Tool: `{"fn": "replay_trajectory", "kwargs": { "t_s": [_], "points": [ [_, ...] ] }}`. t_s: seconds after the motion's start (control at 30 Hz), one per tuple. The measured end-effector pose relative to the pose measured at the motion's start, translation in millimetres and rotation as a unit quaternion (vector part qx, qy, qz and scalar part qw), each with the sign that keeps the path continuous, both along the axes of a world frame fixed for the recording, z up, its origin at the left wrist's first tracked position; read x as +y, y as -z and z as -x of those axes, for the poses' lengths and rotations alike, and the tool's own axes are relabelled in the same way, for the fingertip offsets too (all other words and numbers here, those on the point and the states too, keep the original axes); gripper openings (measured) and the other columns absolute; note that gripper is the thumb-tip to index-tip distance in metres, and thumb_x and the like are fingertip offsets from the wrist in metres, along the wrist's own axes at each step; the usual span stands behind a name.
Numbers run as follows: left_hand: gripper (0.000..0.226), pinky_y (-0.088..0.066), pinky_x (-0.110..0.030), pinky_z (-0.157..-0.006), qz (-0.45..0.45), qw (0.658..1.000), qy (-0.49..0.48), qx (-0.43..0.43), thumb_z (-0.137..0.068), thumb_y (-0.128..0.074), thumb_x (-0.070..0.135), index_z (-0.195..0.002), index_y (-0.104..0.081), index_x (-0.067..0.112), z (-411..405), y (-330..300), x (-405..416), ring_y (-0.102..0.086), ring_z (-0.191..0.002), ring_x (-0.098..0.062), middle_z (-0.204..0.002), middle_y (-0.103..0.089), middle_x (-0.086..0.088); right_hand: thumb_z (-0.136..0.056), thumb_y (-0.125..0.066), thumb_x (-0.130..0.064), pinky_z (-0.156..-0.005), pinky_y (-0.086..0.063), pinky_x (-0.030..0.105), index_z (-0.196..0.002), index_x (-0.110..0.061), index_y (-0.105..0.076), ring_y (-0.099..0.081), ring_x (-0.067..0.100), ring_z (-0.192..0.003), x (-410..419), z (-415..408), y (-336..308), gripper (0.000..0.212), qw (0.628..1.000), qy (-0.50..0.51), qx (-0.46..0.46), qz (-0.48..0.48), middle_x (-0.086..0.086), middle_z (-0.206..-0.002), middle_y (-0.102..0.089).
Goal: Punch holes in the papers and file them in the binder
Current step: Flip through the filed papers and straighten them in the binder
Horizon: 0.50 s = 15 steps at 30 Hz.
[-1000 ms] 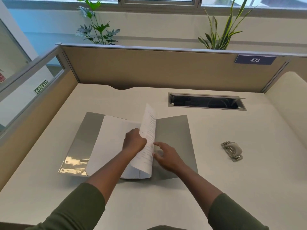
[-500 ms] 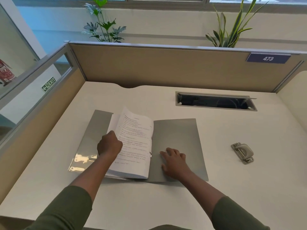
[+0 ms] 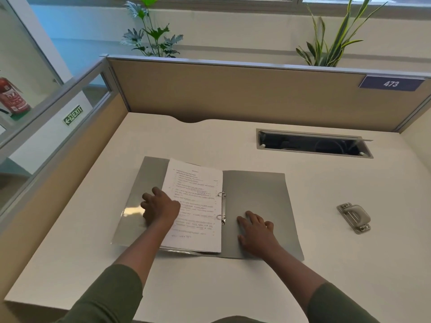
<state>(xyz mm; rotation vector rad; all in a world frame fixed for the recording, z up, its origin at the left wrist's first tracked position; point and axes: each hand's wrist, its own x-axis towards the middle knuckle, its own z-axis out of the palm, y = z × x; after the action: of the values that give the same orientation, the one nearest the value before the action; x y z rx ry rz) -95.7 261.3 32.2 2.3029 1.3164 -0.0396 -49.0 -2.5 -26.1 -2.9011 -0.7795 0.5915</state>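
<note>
A grey binder lies open on the white desk. A stack of printed papers rests flat on its left half, threaded on the two metal rings at the spine. My left hand presses flat on the left edge of the papers with the fingers spread. My right hand lies flat on the bare right cover, holding nothing. A grey hole punch sits on the desk to the right of the binder, apart from both hands.
A cable slot with an open lid is cut into the desk behind the binder. Tan partition walls close the desk at the back and left. Plants stand behind the partition.
My left hand turned the papers over to the left and laid them flat on the left cover. My right hand slid onto the right cover. The rings are now uncovered.
</note>
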Motion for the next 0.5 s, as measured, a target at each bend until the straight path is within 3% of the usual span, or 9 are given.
{"fn": "replay_trajectory", "kwargs": {
  "t_s": [0.17,0.23,0.37,0.5],
  "points": [
    [0.056,-0.047,-0.050,-0.091,0.098,0.994,-0.052,0.012,-0.080,-0.063,0.021,-0.126,-0.036,0.004,-2.3,1.7,11.2,-0.045,-0.115,-0.043,-0.128,-0.039,-0.022,-0.091,-0.046,-0.041,-0.110,-0.023,0.049,-0.147,-0.031,-0.030,-0.020,0.022,-0.146,3.8,1.1,2.9,0.059,1.000,0.009,0.002,0.002,0.003,-0.159,-0.020],
    [0.054,-0.050,-0.045,-0.083,0.108,0.993,-0.049,0.003,-0.080,-0.063,0.022,-0.124,-0.039,0.002,-1.6,3.6,18.2,-0.054,-0.105,-0.040,-0.123,-0.046,-0.021,-0.090,-0.046,-0.041,-0.109,-0.024,0.049,-0.146,-0.030,-0.030,-0.022,0.023,-0.145,4.8,1.6,3.9,0.059,1.000,0.012,0.000,0.006,0.003,-0.158,-0.021],
    [0.017,-0.048,-0.030,-0.061,0.154,0.987,-0.001,-0.050,-0.084,-0.059,0.017,-0.095,-0.055,0.005,-0.1,0.4,26.8,-0.059,-0.073,-0.024,-0.096,-0.064,-0.009,-0.089,-0.045,-0.042,-0.110,-0.024,0.049,-0.146,-0.031,-0.030,-0.022,0.024,-0.145,5.8,2.5,6.2,0.060,1.000,0.024,0.005,0.005,0.002,-0.159,-0.020],
    [0.012,-0.047,-0.028,-0.059,0.166,0.982,0.040,-0.083,-0.082,-0.051,0.014,-0.081,-0.059,0.005,-5.1,-11.4,34.8,-0.060,-0.070,-0.024,-0.082,-0.064,-0.006,-0.088,-0.046,-0.043,-0.110,-0.023,0.048,-0.146,-0.034,-0.030,-0.022,0.023,-0.145,6.6,2.6,6.5,0.061,0.999,0.036,0.011,0.001,0.000,-0.159,-0.020]
  ]
}}
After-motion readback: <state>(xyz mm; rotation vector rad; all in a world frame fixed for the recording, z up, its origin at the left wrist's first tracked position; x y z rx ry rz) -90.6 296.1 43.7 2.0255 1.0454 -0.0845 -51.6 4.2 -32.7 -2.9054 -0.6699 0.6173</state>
